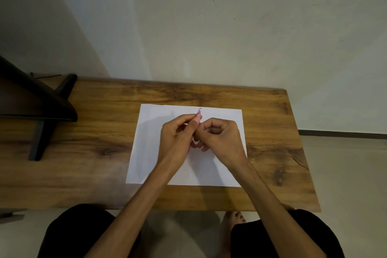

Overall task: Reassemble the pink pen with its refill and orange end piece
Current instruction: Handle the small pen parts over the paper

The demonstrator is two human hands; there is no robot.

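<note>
At frame centre our left hand (178, 134) pinches the pink pen (198, 115); our right hand (222, 135) curls closed beside it, contents unseen. Light, slick: we'd grip mid-barrel.

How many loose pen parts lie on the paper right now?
0. The white paper shows no loose parts; the only pen piece visible is the pink pen held between both hands. The hands may hide others.

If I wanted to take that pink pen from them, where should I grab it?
Probably the free tip of the pink pen, pinched from the far side. It juts up beyond the left hand and right hand, which cover the rest.
</note>
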